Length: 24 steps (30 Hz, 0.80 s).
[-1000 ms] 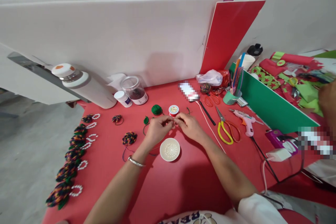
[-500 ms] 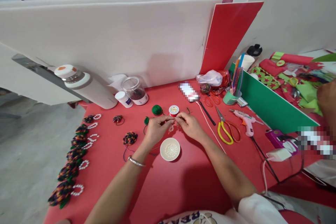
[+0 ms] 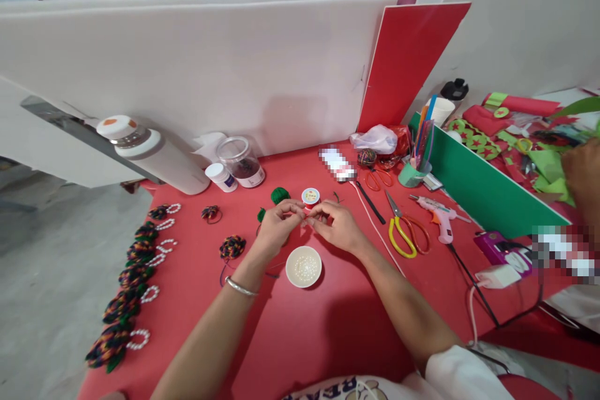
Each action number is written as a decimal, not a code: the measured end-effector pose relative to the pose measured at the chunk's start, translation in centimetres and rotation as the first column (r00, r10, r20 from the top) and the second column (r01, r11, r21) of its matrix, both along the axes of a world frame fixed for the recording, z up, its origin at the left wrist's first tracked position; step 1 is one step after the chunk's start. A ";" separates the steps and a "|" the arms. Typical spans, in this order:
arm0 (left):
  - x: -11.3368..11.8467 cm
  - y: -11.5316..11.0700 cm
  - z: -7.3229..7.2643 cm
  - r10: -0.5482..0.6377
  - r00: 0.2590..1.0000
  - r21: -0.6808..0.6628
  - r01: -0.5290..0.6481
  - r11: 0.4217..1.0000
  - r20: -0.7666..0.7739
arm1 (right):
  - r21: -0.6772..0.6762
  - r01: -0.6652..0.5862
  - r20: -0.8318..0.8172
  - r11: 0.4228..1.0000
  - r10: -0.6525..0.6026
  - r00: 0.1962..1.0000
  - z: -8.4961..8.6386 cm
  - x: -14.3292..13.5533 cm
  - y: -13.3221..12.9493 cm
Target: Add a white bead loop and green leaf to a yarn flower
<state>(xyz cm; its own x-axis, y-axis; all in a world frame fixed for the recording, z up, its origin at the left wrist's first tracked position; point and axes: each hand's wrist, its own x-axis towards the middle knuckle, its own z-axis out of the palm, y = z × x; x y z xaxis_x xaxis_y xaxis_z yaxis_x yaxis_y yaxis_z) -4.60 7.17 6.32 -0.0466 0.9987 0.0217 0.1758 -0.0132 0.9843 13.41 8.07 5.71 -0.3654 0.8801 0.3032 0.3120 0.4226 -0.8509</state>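
Observation:
My left hand (image 3: pixel 277 225) and my right hand (image 3: pixel 338 226) meet above the red table, thumbs and forefingers pinched close together. Between the fingertips is a small string of pearl beads (image 3: pixel 304 222), mostly hidden by the fingers. Just beyond the hands stands a thread spool (image 3: pixel 310 196) with a white top and red side. Nearer to me, a white bowl (image 3: pixel 291 279) holds loose pearl beads. A green yarn ball (image 3: pixel 280 195) lies past my left hand, and a multicoloured yarn bundle (image 3: pixel 232 247) rests left of my left wrist.
Multicoloured yarn bundles (image 3: pixel 122 305) with bead loops (image 3: pixel 139 340) line the left edge. A white bottle (image 3: pixel 164 159) and a clear jar (image 3: pixel 248 172) stand behind. To the right lie yellow-handled scissors (image 3: pixel 402 237), a glue gun (image 3: pixel 438 215) and cables. A co-worker's hand (image 3: pixel 584 175) is at far right.
My hands have shifted slightly and the fingers have curled differently around the beads. The bead loop that hung below my fingertips is now mostly hidden. The co-worker's hand moved a little.

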 end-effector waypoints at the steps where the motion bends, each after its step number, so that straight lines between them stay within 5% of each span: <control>1: 0.0 -0.1 0.1 -0.008 1.000 -0.021 0.008 1.000 0.011 | -0.007 -0.002 0.004 1.000 0.002 1.000 0.0 0.0 -0.1; 11: 0.0 -0.3 0.7 -0.034 0.995 -0.098 0.043 0.994 0.096 | -0.002 -0.005 0.035 1.000 0.005 0.999 0.1 0.0 -0.1; 24: 0.0 -0.4 0.2 -0.080 0.986 0.055 0.088 0.995 -0.143 | 0.072 0.077 0.084 0.994 -0.083 0.993 -0.1 0.1 -0.1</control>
<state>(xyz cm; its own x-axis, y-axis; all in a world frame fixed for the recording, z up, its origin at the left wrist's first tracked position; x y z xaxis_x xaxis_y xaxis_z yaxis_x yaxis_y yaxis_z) -4.56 6.73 6.53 0.0453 0.9955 0.0829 0.3081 -0.0928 0.9468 13.48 8.01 5.57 -0.3223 0.8857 0.3343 0.4186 0.4500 -0.7888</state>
